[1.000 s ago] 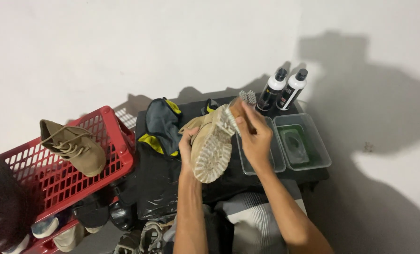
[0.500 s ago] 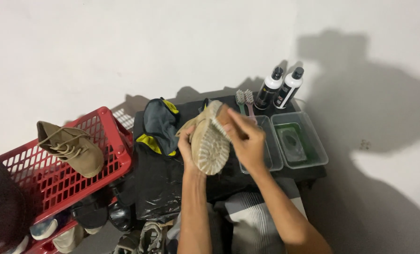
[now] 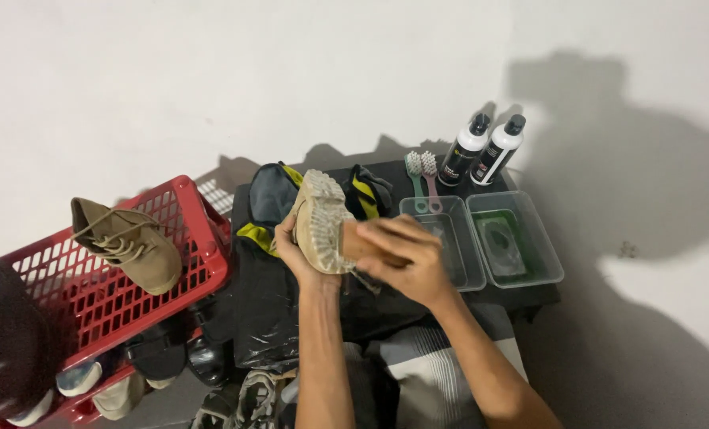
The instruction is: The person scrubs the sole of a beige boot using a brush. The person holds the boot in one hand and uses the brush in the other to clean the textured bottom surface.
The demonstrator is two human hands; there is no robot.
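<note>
The boot [image 3: 320, 225], tan, sole turned up, sits in the left hand [image 3: 297, 253] above a black cloth [image 3: 263, 318], fingers curled round its side. The right hand [image 3: 406, 258] is closed on a wooden brush [image 3: 356, 245] pressed to the sole; the tread looks grimy, so scrubbing seems unfinished. A red basket [image 3: 199, 230] carries the matching boot [image 3: 128, 242]. One clear tub [image 3: 461, 262] looks nearly empty; the other tub [image 3: 545, 254] holds green liquid. Two bottles [image 3: 481, 149] and two small brushes [image 3: 421, 171] stand behind.

Boot [image 3: 128, 245] in basket [image 3: 203, 230], left of trays [image 3: 481, 242]
</note>
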